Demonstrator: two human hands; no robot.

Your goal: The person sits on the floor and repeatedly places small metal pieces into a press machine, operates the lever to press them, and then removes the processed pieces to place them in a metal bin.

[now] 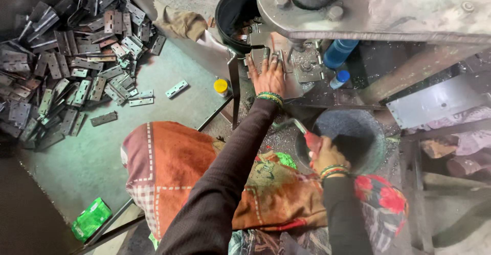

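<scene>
My left hand [269,73] reaches forward to the bed of a grey metal press [373,9], fingers spread flat on a metal hinge plate [266,55] under the ram. My right hand [327,155] is closed around a red-handled lever [307,135] next to a round dark bucket [376,142]. Both wrists carry green and gold bangles, and both arms wear dark sleeves. A patterned orange cloth [169,168] covers my lap.
A big heap of metal hinges [66,55] lies on the green table [92,152] at left, with single hinges [176,89] loose nearby. A black bucket [232,9] stands behind the press. A yellow cap [221,86], blue bottles [340,53] and a green packet [91,218] sit around.
</scene>
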